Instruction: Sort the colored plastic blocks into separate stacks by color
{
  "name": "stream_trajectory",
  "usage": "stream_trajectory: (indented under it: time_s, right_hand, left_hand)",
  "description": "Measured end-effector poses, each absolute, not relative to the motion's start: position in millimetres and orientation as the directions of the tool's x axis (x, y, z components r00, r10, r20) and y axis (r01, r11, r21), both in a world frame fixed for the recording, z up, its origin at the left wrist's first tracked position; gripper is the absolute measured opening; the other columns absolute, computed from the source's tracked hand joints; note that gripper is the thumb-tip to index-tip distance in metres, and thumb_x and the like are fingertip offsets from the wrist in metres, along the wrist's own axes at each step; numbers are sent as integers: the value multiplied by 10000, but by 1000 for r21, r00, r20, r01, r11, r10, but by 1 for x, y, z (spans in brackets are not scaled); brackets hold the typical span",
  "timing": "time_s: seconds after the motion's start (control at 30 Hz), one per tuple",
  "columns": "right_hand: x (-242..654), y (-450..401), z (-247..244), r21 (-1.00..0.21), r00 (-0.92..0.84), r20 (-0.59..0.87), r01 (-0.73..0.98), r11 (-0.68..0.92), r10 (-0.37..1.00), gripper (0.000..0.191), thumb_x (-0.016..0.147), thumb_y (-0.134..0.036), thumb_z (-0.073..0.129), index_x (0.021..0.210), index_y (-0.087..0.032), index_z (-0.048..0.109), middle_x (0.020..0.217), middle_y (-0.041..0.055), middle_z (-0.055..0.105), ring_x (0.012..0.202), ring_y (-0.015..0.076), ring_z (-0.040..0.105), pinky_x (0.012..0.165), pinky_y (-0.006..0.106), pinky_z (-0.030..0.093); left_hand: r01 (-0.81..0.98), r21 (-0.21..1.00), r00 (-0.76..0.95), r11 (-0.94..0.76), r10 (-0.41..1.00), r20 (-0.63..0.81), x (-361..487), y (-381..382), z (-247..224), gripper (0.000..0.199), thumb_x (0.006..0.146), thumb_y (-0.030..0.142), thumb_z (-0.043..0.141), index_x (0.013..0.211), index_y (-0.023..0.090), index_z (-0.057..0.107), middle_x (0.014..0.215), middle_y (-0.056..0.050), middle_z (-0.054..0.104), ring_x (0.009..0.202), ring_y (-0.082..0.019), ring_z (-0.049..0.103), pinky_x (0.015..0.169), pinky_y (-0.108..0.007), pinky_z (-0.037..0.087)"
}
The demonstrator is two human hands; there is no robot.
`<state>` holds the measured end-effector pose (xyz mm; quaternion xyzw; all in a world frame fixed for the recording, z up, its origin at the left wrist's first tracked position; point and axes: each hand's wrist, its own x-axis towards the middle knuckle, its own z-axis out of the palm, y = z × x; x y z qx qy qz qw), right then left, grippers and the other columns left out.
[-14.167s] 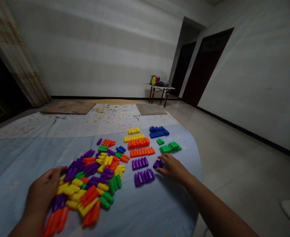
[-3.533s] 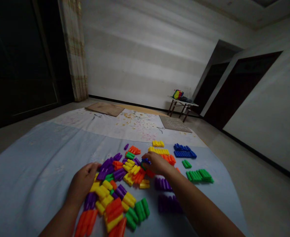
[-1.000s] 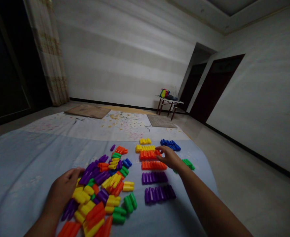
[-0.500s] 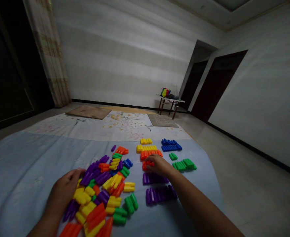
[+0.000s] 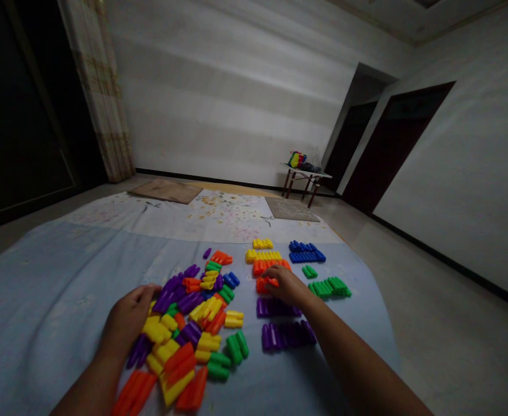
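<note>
Orange pieces [image 5: 261, 285] meet the right hand [image 5: 287, 284], a mixed pile [image 5: 190, 333] the left hand [image 5: 128, 316] — both half-curled, grips unclear.

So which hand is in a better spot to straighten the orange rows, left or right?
Probably the right hand: its fingers are over the nearer orange row, with the farther orange row just beyond. The left hand is across the mixed pile, at its left edge.
</note>
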<state>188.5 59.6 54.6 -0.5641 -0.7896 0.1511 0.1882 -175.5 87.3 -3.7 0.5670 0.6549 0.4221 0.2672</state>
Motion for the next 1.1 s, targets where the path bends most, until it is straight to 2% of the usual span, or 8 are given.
stream_trajectory:
  time_s: [0.1, 0.23, 0.4, 0.53, 0.73, 0.9, 1.0, 1.1]
  right_hand:
    - [173, 47, 61, -485, -288, 175, 807, 337, 941, 236, 792, -170, 564, 1017, -177, 637, 1062, 81, 602, 981, 183, 553, 864, 284, 414]
    - [139, 26, 56, -510, -400, 132, 757, 409, 907, 244, 794, -229, 590, 1034, -203, 630, 1006, 58, 609, 888, 162, 569, 787, 250, 433]
    - [105, 17, 45, -417, -410, 47, 821, 391, 911, 263, 777, -318, 590, 1003, -194, 645, 967, 72, 622, 883, 198, 570, 760, 265, 430]
    - [100, 23, 47, -365, -403, -13, 854, 371, 915, 229, 786, -277, 530, 948, -178, 659, 951, 84, 620, 835, 198, 582, 700, 253, 438]
    - [115, 34, 52, -345, -508, 27, 803, 485, 861, 285, 765, -237, 574, 1042, -212, 636, 1034, 67, 607, 937, 211, 558, 809, 275, 424]
    - [123, 33, 59, -384, -362, 59, 852, 356, 930, 325, 768, -297, 602, 1079, -201, 610, 1047, 81, 595, 958, 203, 560, 813, 273, 425]
    - [115, 30, 62, -312, -284, 42, 907, 282, 958, 375, 741, -417, 623, 1039, -188, 625, 998, 101, 611, 942, 238, 569, 787, 306, 432]
    - [105, 30, 61, -229, -246, -36, 946, 231, 969, 375, 728, -436, 617, 999, -176, 634, 935, 117, 633, 876, 261, 593, 711, 321, 444]
  left_hand:
    - [520, 854, -211, 2, 969, 126, -175, 86, -4, 350, 707, 485, 445, 765, 215, 659, 812, -25, 718, 804, -193, 657, 689, -219, 497]
    - [524, 852, -214, 6, 969, 125, -175, 86, -4, 355, 713, 482, 437, 769, 211, 660, 806, -25, 719, 798, -190, 658, 684, -215, 496]
    - [511, 860, -204, -8, 970, 130, -176, 87, -3, 356, 709, 482, 430, 745, 206, 652, 788, -30, 718, 773, -195, 660, 649, -222, 507]
    - [517, 856, -201, -21, 969, 145, -177, 88, -4, 341, 709, 473, 433, 732, 210, 649, 773, -24, 718, 764, -203, 662, 637, -236, 515]
    - [506, 863, -208, -17, 968, 141, -175, 87, -5, 352, 711, 477, 435, 745, 208, 659, 796, -33, 718, 801, -206, 656, 658, -235, 507]
    - [503, 864, -211, -13, 968, 137, -175, 88, -7, 350, 706, 472, 439, 754, 204, 659, 792, -32, 718, 796, -203, 656, 695, -239, 499]
    - [508, 861, -210, -20, 967, 146, -175, 88, -6, 350, 707, 475, 439, 750, 205, 658, 786, -30, 718, 795, -206, 656, 681, -240, 501]
    - [495, 869, -212, -23, 966, 146, -174, 87, -5, 358, 710, 486, 437, 748, 207, 657, 783, -29, 719, 785, -202, 657, 666, -233, 502]
